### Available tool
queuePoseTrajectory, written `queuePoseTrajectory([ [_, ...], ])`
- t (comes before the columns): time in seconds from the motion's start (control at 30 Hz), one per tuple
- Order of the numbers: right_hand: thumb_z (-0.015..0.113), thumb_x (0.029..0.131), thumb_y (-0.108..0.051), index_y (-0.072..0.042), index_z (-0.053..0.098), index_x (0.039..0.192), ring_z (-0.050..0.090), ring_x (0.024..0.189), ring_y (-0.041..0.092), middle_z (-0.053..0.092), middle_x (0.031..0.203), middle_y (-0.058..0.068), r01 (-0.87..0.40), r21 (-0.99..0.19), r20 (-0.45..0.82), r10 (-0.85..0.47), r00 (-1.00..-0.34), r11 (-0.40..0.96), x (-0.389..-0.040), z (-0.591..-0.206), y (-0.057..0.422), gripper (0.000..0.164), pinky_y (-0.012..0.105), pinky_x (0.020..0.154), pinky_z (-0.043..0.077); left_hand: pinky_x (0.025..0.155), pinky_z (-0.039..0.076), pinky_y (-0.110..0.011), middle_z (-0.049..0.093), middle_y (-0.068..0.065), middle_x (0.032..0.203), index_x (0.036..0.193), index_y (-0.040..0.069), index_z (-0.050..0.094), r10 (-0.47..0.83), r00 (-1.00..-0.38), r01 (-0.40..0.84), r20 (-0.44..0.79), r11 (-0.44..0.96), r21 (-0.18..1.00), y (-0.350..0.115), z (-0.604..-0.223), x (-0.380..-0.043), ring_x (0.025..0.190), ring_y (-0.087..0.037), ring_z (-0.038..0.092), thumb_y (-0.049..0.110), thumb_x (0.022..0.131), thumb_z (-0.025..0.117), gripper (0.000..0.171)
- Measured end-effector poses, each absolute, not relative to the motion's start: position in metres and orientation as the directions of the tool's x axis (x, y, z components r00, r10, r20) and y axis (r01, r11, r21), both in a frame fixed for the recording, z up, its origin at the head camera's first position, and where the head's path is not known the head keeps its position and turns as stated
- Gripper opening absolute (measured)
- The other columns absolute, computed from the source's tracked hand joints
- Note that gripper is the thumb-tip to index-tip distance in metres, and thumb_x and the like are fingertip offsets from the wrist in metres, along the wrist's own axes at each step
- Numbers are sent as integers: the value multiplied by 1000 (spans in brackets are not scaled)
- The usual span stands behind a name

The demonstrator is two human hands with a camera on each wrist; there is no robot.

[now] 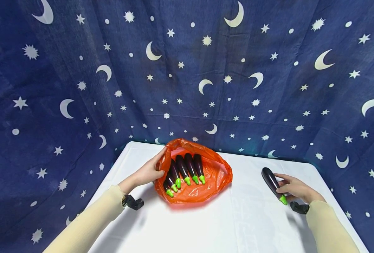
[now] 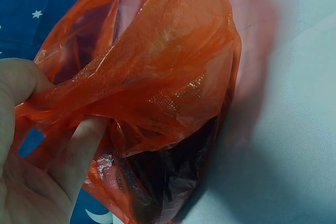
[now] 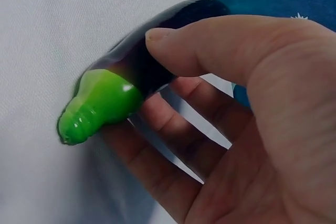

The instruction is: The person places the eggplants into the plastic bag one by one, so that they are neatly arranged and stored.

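An orange plastic bag [image 1: 215, 182] lies with its mouth spread wide toward me on the white table. Inside it, several dark purple eggplants [image 1: 182, 167] with green stem ends lie side by side, bunched to the left. My left hand [image 1: 149, 172] grips the bag's left rim; the left wrist view shows the thin plastic [image 2: 173, 51] gathered between thumb and fingers. On the right of the table, my right hand [image 1: 296, 189] holds another eggplant [image 1: 270, 180] between thumb and fingers. In the right wrist view its green stem end [image 3: 105, 98] points to the lower left.
The white tabletop [image 1: 187, 228] stretches between the bag and my right hand. A dark blue cloth [image 1: 187, 88] with moons and stars hangs behind the table and along its sides. Black wrist straps [image 1: 133, 202] sit at both cuffs.
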State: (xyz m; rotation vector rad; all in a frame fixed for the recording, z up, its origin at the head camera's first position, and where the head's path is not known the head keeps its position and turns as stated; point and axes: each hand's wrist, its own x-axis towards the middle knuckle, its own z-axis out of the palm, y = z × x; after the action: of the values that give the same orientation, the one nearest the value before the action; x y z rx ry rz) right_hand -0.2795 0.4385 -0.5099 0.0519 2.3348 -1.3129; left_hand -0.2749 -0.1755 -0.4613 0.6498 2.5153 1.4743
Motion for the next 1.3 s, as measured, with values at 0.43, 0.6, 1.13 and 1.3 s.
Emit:
queuePoseTrajectory([
  [0.43, 72, 93, -12, -8, 26, 162, 68, 104, 24, 47, 143, 33, -1, -892, -178, -355, -918, 452, -281, -459, 385, 83, 38, 82, 58, 104, 48, -50, 25, -11, 166, 167, 22, 11, 434, -893, 307, 118, 395, 866, -178, -464, -276, 128, -33, 50, -8, 86, 63, 101],
  [0.6, 72, 92, -8, -11, 36, 160, 69, 101, 30, 55, 134, 29, -119, -891, -115, -471, -874, 439, -279, -444, 338, 76, 38, 82, 59, 102, 49, -50, 25, -12, 166, 167, 22, 11, 437, -892, 303, 117, 386, 871, -178, -464, -275, 128, -34, 51, -8, 86, 62, 100],
  [1.13, 71, 88, -4, -15, 47, 155, 61, 103, 30, 63, 121, 13, -295, -821, -70, -599, -798, 489, -286, -450, 212, 72, 37, 72, 56, 105, 45, -51, 22, -12, 168, 166, 17, 12, 451, -877, 351, 164, 370, 860, -173, -462, -274, 132, -34, 47, -10, 84, 64, 101],
  [1.3, 71, 83, -1, -14, 51, 152, 61, 100, 25, 67, 114, 9, -280, -747, -87, -506, -858, 603, -289, -460, 184, 73, 35, 74, 54, 108, 43, -47, 19, -7, 169, 166, 19, 11, 460, -875, 350, 151, 385, 854, -174, -463, -278, 134, -29, 46, -9, 84, 63, 102],
])
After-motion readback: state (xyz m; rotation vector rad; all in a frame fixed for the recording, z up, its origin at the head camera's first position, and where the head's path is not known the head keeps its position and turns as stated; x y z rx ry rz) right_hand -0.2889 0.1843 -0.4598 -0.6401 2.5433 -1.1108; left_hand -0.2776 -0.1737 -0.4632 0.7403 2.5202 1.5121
